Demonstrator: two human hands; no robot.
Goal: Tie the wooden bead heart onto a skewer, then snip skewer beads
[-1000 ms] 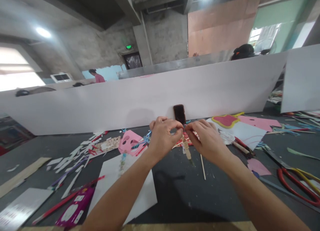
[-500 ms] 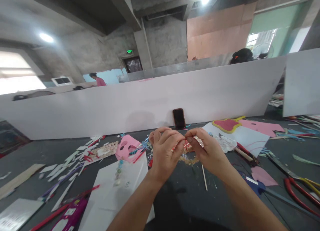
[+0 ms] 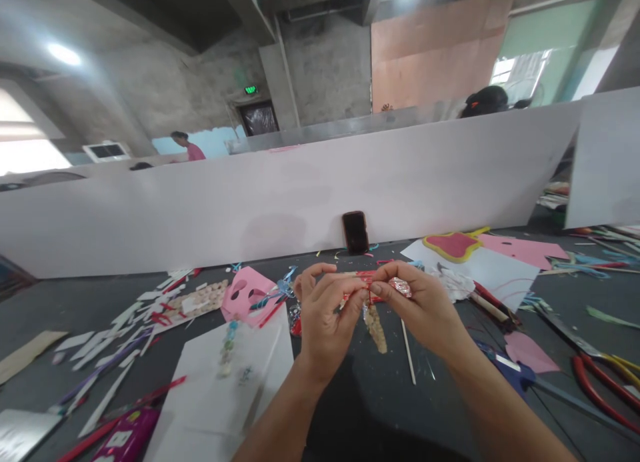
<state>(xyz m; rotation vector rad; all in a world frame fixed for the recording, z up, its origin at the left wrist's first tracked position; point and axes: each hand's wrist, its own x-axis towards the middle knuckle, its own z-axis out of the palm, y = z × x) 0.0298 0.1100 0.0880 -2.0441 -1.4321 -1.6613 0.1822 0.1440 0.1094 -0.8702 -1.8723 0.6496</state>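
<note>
My left hand (image 3: 330, 322) and my right hand (image 3: 420, 309) meet over the middle of the dark table, fingertips pinched closed. Between them is a thin red string (image 3: 370, 293), gripped from both sides. A tan, bumpy strip that looks beaded (image 3: 375, 330) hangs just below the fingertips; how it joins the string is too small to make out. Behind the fingers lie red-and-clear pieces, partly hidden by my hands. A crumpled silvery piece (image 3: 401, 287) shows by my right fingers.
A phone (image 3: 355, 233) leans on the white partition (image 3: 200, 215). White sheets (image 3: 200, 382), a pink cut-out (image 3: 249, 294) and scraps lie left. On the right are a thin white stick (image 3: 409, 352), a blue glue gun (image 3: 520, 375), red-handled scissors (image 3: 600, 382) and a pink heart-like piece (image 3: 530, 351).
The tan strip was curved sideways beneath my hands and now hangs down straighter. My fingertips have moved slightly lower, still pinching the red string. The whole view has shifted a little.
</note>
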